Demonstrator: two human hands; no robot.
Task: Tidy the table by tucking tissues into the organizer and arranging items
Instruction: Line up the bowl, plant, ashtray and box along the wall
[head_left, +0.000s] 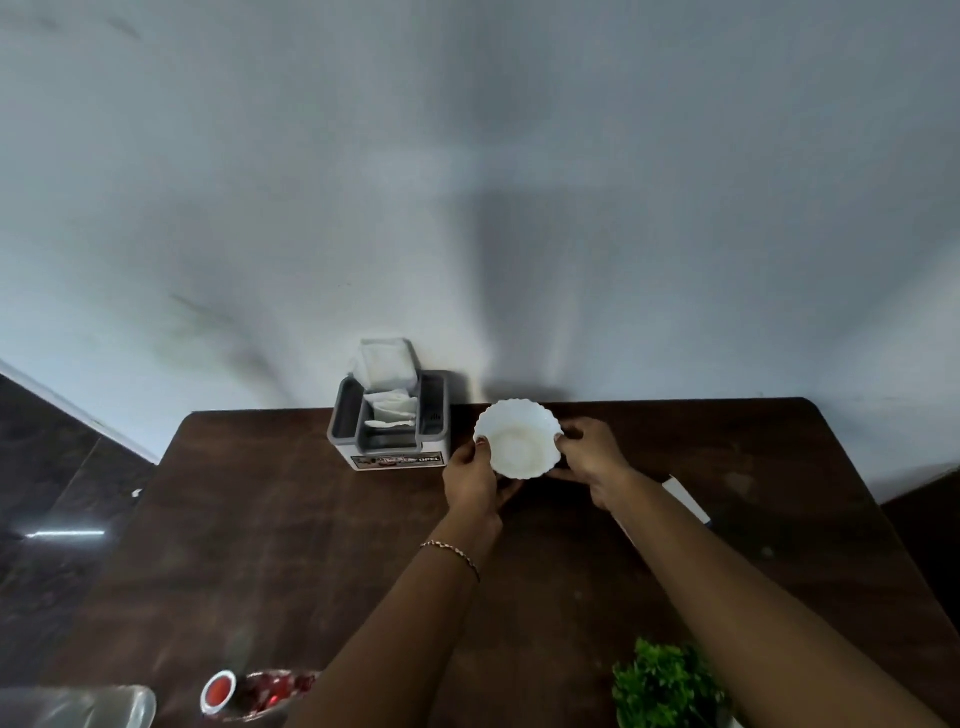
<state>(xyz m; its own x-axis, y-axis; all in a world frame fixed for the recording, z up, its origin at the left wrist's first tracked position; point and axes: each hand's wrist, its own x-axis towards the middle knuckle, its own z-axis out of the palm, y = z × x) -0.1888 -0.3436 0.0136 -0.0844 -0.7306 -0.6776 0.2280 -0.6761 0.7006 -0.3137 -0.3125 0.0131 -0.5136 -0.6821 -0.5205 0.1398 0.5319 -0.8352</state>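
Observation:
A white scalloped bowl (519, 439) is held tilted toward me above the far part of the dark wooden table (291, 545). My left hand (475, 480) grips its left rim with the thumb on the edge. My right hand (589, 457) grips its right rim. Just left of the bowl stands the grey organizer (387, 449) against the wall, with white tissues (387, 371) sticking up out of its back compartment and more folded in the middle.
A red-capped bottle (249, 691) lies at the near left edge beside a clear plastic container (78, 706). A green leafy plant (665, 686) sits near right. A white flat object (685, 499) peeks out behind my right forearm. The wall rises right behind the table.

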